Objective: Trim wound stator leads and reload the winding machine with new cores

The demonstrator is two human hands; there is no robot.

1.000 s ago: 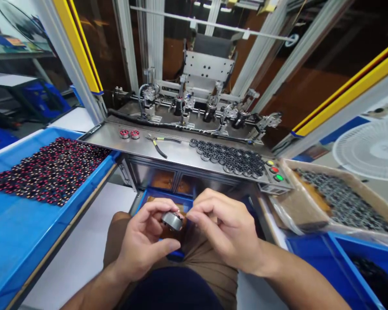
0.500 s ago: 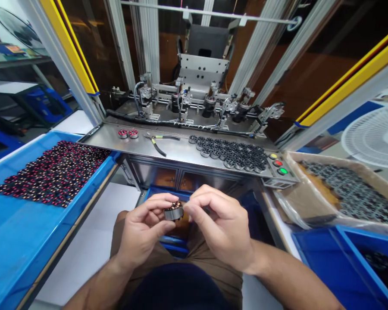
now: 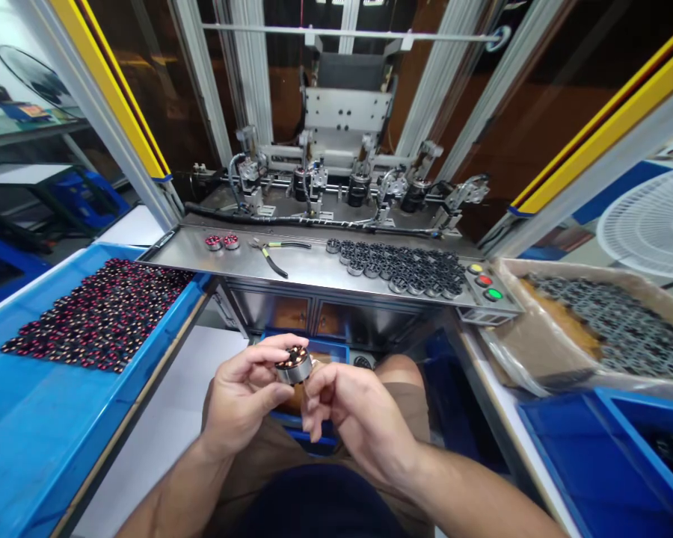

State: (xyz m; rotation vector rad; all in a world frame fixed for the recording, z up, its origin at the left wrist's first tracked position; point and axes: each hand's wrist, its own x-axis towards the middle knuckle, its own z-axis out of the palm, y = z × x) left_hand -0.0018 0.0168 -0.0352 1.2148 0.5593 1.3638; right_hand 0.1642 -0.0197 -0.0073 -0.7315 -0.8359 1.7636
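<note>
My left hand (image 3: pixel 241 400) grips a motor stator (image 3: pixel 294 368) between thumb and fingers, above my lap. The stator has a grey steel ring and copper windings on its upper face, tilted slightly. My right hand (image 3: pixel 353 407) is at its lower right side, with thumb and index finger pinched together close to the ring. Whatever is in that pinch is too small to make out. On the metal ledge beyond lie two stators with red tops (image 3: pixel 223 242), a pair of cutting pliers (image 3: pixel 277 252) with open handles, and a group of dark stators (image 3: pixel 398 267).
A blue tray (image 3: pixel 39 418) at left holds rows of wound stators. At right are a lined carton (image 3: pixel 516 321) of grey parts, a blue bin (image 3: pixel 572 448) and a button box (image 3: pixel 484 282). Behind the ledge stands a machine (image 3: pixel 348 123) with several clamps.
My right hand has moved down and left, from beside the stator to below its right edge. The stator has turned so more of its top shows. The camera view has shifted slightly.
</note>
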